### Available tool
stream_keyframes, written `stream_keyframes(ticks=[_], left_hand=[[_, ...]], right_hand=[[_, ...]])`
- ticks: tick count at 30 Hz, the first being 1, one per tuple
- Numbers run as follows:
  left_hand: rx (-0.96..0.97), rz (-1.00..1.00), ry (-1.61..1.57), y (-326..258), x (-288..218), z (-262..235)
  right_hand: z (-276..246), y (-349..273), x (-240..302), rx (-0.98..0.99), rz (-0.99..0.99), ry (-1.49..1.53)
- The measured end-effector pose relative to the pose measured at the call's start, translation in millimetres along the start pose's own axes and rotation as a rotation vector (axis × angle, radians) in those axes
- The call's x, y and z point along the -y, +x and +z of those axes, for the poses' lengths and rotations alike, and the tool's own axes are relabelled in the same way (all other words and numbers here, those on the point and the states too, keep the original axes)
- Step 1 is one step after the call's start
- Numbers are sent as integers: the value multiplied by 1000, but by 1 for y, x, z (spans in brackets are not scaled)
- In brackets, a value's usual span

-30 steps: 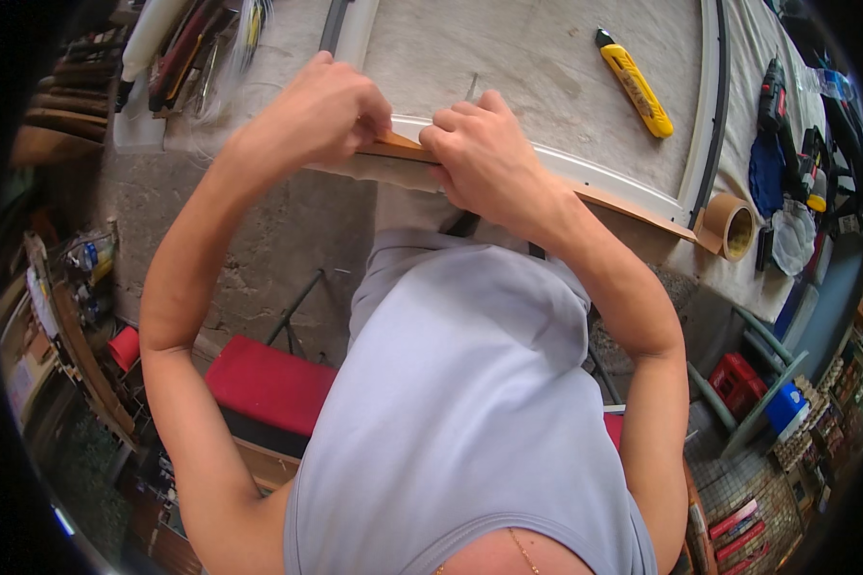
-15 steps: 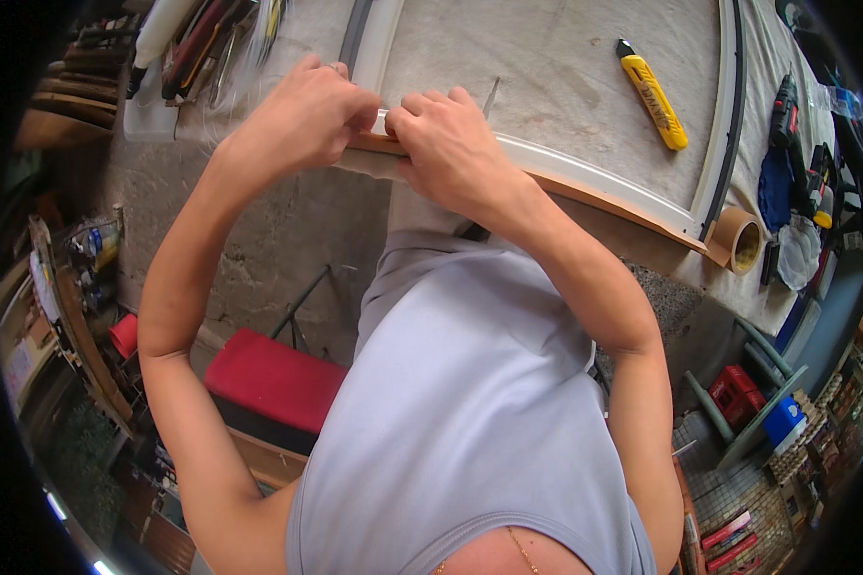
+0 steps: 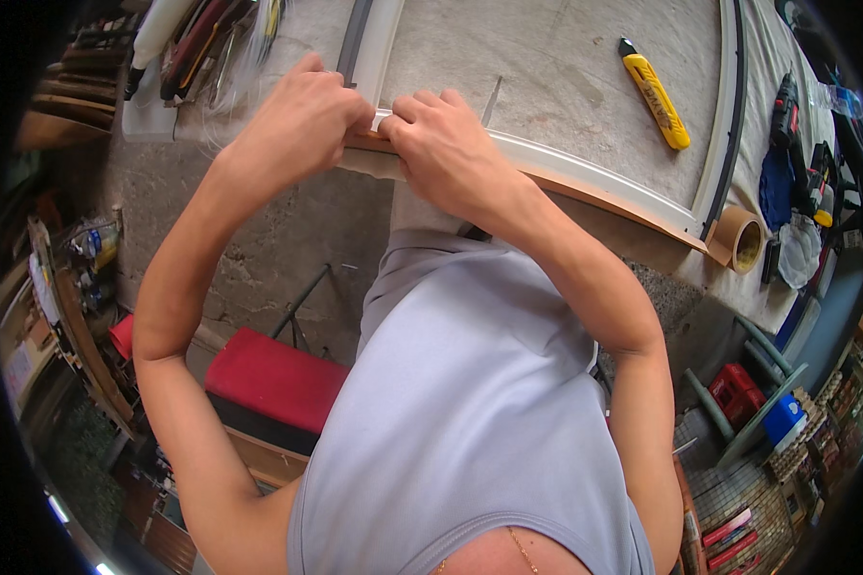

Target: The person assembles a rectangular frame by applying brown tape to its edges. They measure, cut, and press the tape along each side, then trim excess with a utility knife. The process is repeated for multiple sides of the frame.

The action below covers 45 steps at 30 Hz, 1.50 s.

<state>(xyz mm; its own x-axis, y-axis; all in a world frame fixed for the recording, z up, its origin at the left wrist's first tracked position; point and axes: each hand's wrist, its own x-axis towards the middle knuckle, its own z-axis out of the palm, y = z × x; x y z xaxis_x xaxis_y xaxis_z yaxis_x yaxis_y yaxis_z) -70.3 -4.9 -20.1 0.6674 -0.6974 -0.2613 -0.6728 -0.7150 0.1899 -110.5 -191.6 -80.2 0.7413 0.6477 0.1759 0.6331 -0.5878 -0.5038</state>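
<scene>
A white frame (image 3: 585, 174) with dark strips along its sides lies on a cloth-covered table. Brown tape (image 3: 623, 209) runs along its near edge. At the near left corner my left hand (image 3: 302, 120) is closed, fingers curled down on the tape; its fingertips are hidden. Just right of it, my right hand (image 3: 446, 139) is closed on the same taped edge, thumb side toward the left hand. A short stretch of tape shows between them. A thin pointed metal piece (image 3: 493, 101) sticks out beyond my right hand.
A yellow utility knife (image 3: 657, 101) lies inside the frame. The tape roll (image 3: 738, 240) stands at the near right corner, joined to the strip. Hand tools (image 3: 201, 48) fill the far left, a red-black tool (image 3: 784, 110) lies right. A red-topped seat (image 3: 276, 379) is below the table.
My left hand has shifted slightly left and turned a little. My right hand has moved slightly left along the edge. The knife and tape roll have stayed put.
</scene>
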Motion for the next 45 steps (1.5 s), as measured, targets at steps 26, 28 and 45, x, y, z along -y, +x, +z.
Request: stream_keyframes(ticks=[26,28,45], left_hand=[[-256,66,308,-18,-7,7],[-415,17,211,-21,-25,3],[-469,79,-119,51,-174,75]], right_hand=[[-21,-21,-2,-174,47,-125],[-47,-51,4,-200,119,-48],[-49,-145,-2,-216,681,-21]])
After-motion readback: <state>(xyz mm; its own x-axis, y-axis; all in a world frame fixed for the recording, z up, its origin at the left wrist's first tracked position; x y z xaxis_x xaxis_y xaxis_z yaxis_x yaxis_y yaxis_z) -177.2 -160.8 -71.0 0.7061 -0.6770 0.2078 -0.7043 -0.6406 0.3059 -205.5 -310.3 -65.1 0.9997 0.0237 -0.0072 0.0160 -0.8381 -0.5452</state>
